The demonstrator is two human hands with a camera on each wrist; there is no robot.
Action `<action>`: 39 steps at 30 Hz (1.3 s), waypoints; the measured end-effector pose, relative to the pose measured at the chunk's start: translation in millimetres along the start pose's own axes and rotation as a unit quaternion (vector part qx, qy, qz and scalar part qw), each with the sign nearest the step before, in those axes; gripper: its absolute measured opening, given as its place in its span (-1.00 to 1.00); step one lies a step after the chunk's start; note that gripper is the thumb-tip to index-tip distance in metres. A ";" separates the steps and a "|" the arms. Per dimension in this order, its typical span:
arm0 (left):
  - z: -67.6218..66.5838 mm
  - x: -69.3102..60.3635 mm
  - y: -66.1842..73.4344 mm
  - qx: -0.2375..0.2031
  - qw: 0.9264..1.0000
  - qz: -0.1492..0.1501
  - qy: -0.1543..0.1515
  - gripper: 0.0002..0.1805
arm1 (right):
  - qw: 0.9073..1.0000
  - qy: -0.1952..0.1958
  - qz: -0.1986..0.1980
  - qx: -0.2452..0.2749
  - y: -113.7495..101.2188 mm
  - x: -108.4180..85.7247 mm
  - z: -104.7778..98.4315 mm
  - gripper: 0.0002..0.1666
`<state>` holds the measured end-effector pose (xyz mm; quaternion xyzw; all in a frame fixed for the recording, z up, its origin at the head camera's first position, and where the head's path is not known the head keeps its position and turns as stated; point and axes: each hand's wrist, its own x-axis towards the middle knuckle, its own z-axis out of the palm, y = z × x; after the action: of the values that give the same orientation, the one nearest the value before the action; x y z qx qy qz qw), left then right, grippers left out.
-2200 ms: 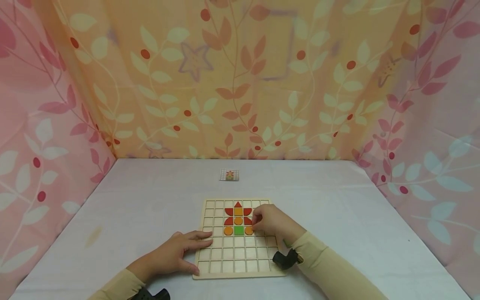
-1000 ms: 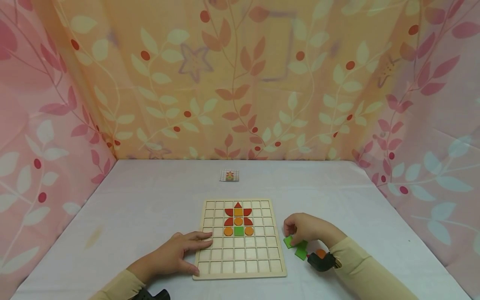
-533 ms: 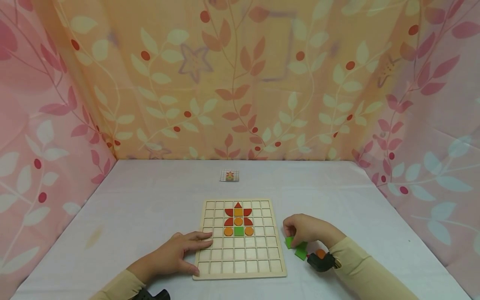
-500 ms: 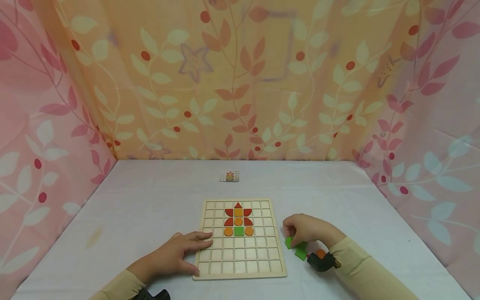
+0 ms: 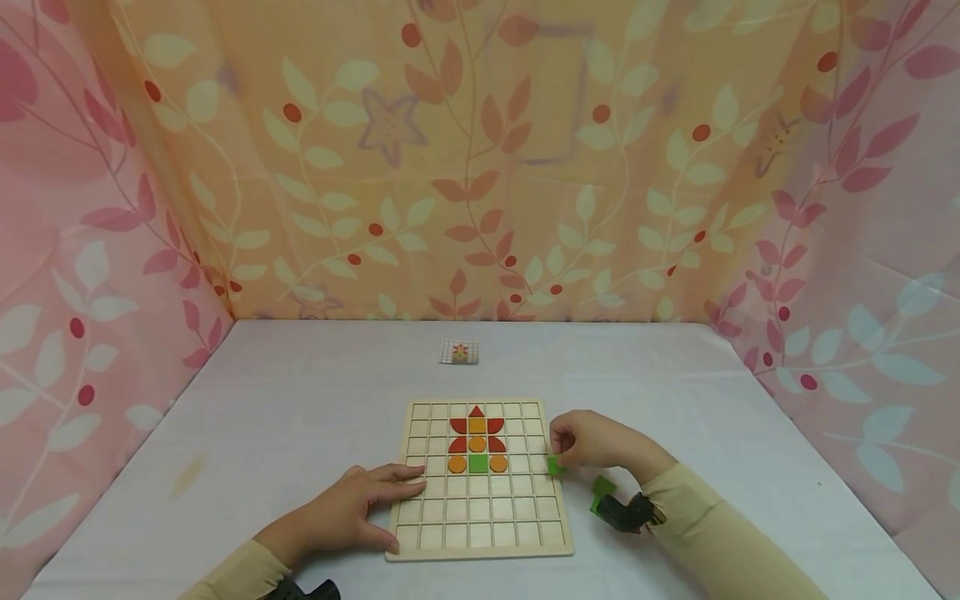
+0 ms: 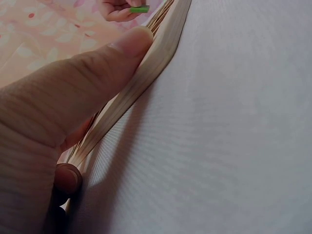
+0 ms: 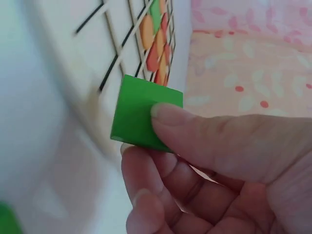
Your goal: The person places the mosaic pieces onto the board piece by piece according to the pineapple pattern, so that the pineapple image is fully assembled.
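Observation:
My right hand [image 5: 607, 442] pinches a green square tile [image 7: 136, 114] between thumb and fingers, just above the right edge of the wooden grid board [image 5: 480, 535]. My left hand [image 5: 345, 504] rests on the board's left edge, fingers extended over it; in the left wrist view the thumb [image 6: 97, 68] lies along the rim. On the board sits a figure: a red triangle [image 5: 476, 411] on top, a yellow-orange square [image 5: 477, 426], several red quarter-round pieces [image 5: 458, 426], orange discs [image 5: 457, 463] and a green square [image 5: 477, 463].
More green tiles [image 5: 603, 486] lie on the white table right of the board, partly hidden by the black wrist camera [image 5: 626, 512]. A small picture card [image 5: 459, 352] with a gridded figure lies behind the board. Patterned curtains [image 5: 480, 167] stand around the table.
The right hand went from the board to the green tiles, took one, and has come back left and slightly away to the board's right edge. The left hand stays put.

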<state>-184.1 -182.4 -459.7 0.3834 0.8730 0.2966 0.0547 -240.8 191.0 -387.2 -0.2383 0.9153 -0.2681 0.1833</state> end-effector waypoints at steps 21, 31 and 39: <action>0.6 0.9 -1.6 0.004 1.000 0.002 0.000 -0.20 | 0.998 0.033 -0.044 0.034 -53.0 47.2 48.5 -0.84; -1.4 0.3 1.5 0.005 1.000 0.005 0.006 -0.20 | 0.997 0.028 -0.074 0.020 -73.1 57.2 64.0 -0.80; -1.0 0.3 0.9 0.007 1.000 0.016 0.012 -0.20 | 0.999 0.034 -0.025 0.020 -79.2 56.5 74.2 -0.79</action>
<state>-184.0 -182.2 -458.3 0.3938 0.8695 0.2959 0.0372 -226.0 72.1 -411.6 -0.2479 0.9091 -0.2993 0.1502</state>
